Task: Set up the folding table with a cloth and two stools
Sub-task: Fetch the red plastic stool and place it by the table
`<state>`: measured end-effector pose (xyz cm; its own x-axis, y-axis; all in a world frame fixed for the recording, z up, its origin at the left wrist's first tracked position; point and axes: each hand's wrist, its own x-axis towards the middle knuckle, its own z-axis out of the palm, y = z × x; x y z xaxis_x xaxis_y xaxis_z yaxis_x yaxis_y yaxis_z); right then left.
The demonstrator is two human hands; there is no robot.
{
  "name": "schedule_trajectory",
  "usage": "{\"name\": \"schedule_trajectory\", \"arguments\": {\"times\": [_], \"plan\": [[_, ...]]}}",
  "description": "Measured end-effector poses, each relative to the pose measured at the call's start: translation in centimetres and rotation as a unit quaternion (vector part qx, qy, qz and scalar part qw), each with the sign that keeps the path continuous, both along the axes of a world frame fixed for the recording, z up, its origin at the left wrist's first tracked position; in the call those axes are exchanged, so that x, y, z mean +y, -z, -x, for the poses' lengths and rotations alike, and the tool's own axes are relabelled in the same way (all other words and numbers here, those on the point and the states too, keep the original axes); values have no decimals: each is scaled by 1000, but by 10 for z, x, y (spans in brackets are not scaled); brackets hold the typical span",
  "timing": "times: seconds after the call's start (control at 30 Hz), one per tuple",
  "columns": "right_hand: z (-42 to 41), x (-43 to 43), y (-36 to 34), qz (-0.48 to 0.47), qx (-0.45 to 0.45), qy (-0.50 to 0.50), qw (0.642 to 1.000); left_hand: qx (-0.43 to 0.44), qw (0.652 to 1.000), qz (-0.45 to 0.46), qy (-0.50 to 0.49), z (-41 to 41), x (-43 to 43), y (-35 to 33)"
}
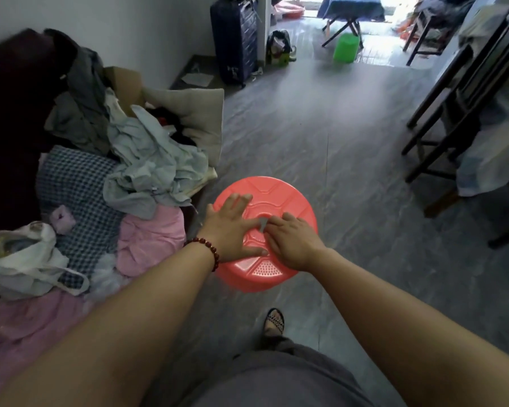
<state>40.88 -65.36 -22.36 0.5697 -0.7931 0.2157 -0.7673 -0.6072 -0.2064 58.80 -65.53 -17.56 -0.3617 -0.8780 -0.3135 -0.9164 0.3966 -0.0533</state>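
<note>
A red plastic stool [279,195] stands on the grey floor right in front of me. My left hand [232,227], with a bead bracelet on its wrist, lies flat on the seat with its fingers spread. My right hand [294,242] rests on the seat beside it, its fingertips curled into the hole at the seat's centre. Far back in the room stands the folding table [343,27] with a blue cloth [350,7] draped over it. A green stool [346,48] stands just in front of that table.
A heap of clothes, a checked blanket and a white bag [21,259] fills the left side. A dark suitcase [235,39] stands by the wall. Dark wooden chairs [453,113] line the right. Open floor runs between them toward the table.
</note>
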Motion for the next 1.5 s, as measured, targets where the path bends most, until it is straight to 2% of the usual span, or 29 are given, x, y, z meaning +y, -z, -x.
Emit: {"name": "schedule_trajectory", "arguments": {"times": [0.27,0.47,0.7,0.9,1.13,1.27,1.5], "plan": [[35,-163,-17,-10,11,33,999,-15,999,39,32,36,-170,-18],[56,-259,-12,-8,23,60,998,-21,997,35,60,59,-277,-13],[71,-416,-3,-11,45,92,995,-9,996,20,89,77,-449,8],[66,-544,-25,-131,115,132,976,1,996,4,94,79,-581,2],[88,-652,-13,-75,70,128,986,-16,993,-2,113,99,-694,-4],[112,-723,-10,-112,75,129,982,-27,993,-3,119,126,-765,2],[195,-863,6,-101,66,151,981,-28,990,-3,141,209,-914,11]]}}
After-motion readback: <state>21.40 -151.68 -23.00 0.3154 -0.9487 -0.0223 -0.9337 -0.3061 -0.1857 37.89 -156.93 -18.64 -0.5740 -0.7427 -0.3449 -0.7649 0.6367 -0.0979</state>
